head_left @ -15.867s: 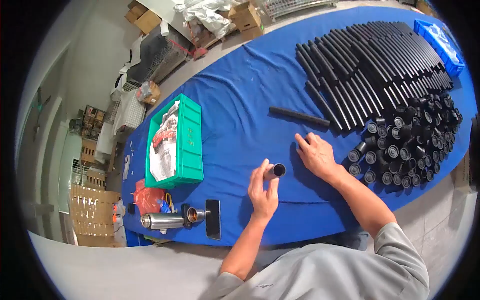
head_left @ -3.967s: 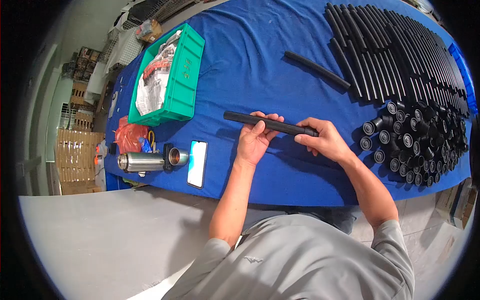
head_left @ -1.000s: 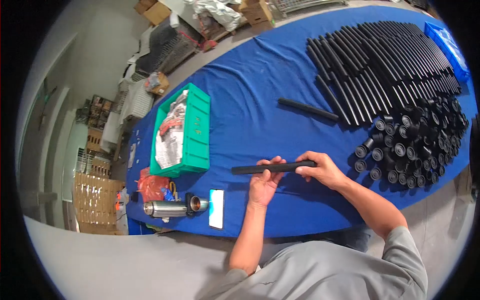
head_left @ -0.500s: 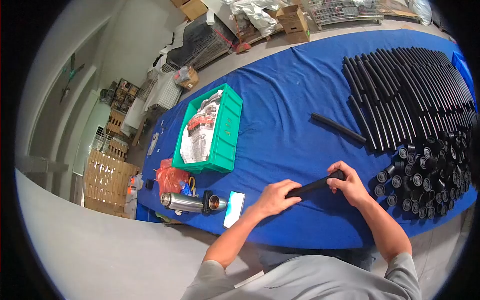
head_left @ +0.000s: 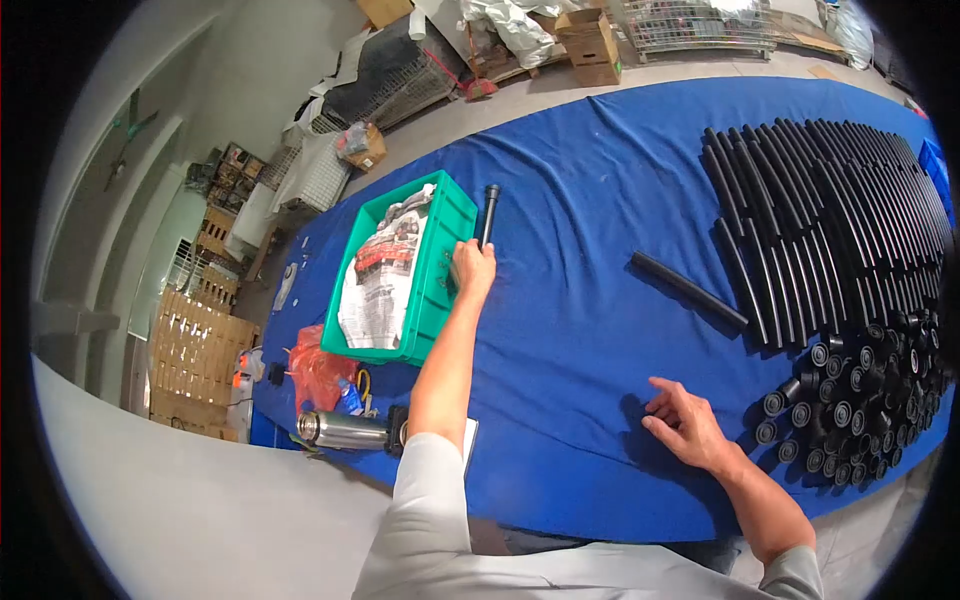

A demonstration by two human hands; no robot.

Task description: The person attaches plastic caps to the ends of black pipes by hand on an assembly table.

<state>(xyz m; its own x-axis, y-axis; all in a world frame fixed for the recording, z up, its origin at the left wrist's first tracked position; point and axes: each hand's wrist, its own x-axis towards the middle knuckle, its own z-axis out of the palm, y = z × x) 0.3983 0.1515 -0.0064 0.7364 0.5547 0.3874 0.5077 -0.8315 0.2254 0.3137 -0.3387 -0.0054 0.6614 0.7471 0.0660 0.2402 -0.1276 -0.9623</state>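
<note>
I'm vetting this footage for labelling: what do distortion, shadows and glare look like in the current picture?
Head view: the far edge of the blue cloth bows, fisheye-like, and the corners go black; head view: a dark shadow lies beside the right hand; head view: pale glints streak many of the laid-out black tubes.

The blue-clothed table [head_left: 570, 320] carries a green crate [head_left: 427, 300] at left, a red bag [head_left: 318, 370] and steel flask [head_left: 350, 431] nearer. At right lie rows of black tubes [head_left: 790, 200], a loose tube [head_left: 690, 292] left of them, and black fittings [head_left: 843, 412] nearer.
</note>
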